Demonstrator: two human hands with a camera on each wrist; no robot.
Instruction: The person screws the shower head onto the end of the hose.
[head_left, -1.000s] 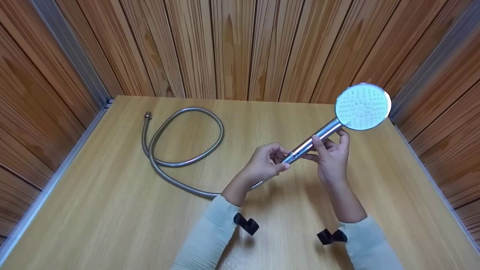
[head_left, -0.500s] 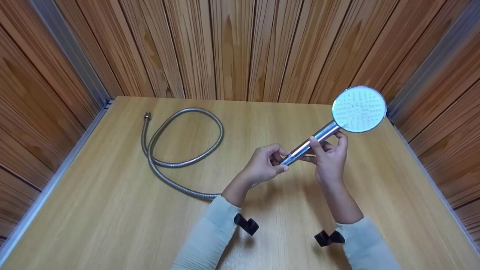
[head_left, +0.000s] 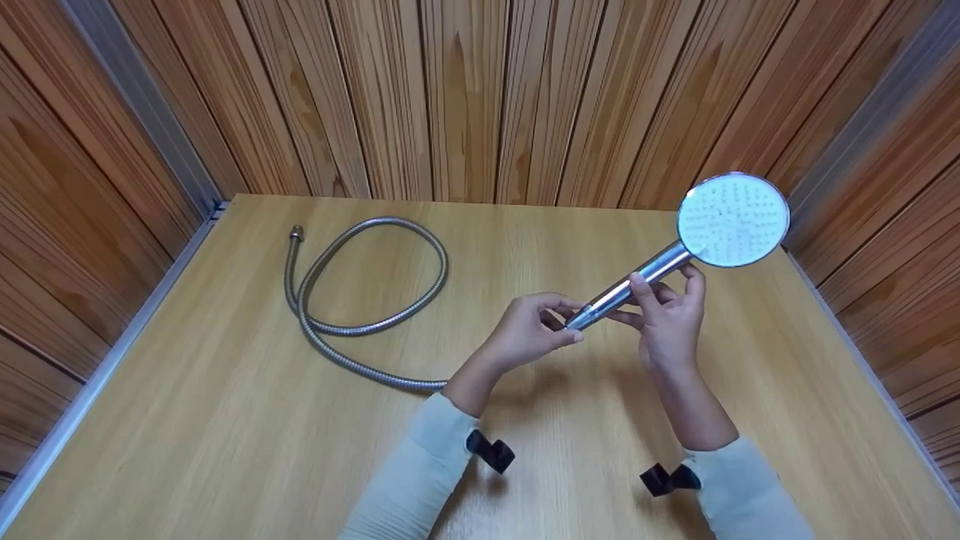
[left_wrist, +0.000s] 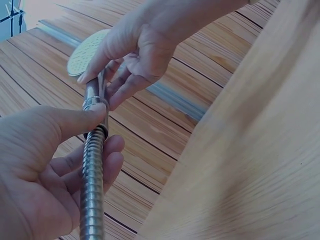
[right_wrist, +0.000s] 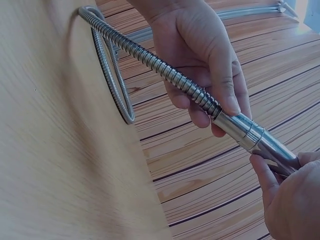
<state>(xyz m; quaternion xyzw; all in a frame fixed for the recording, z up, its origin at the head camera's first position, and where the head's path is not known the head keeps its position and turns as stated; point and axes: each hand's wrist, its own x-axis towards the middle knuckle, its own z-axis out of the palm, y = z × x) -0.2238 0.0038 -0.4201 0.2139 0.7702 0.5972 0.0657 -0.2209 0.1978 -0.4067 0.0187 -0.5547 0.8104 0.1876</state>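
A chrome hand shower (head_left: 733, 220) with a round, pale spray face is held up over the table, tilted with its head to the upper right. My right hand (head_left: 671, 326) grips its handle (head_left: 643, 274) between thumb and fingers. At the handle's lower end, my left hand (head_left: 529, 330) pinches the smooth metal connector (right_wrist: 231, 128) of the ribbed shower hose (left_wrist: 92, 185). In the right wrist view, the connector sits in line with the handle, against its end. Part of the hose is hidden behind my left hand and wrist in the head view.
The rest of the hose lies in a loop on the wooden table (head_left: 225, 420), its other end fitting (head_left: 297, 233) at the back left. Wood-panelled walls (head_left: 465, 97) stand behind and at both sides, with metal strips at the corners.
The hand shower and right hand shift slightly left and down, then back to the right. The left hand stays at the connector with small movements. The looped hose barely moves.
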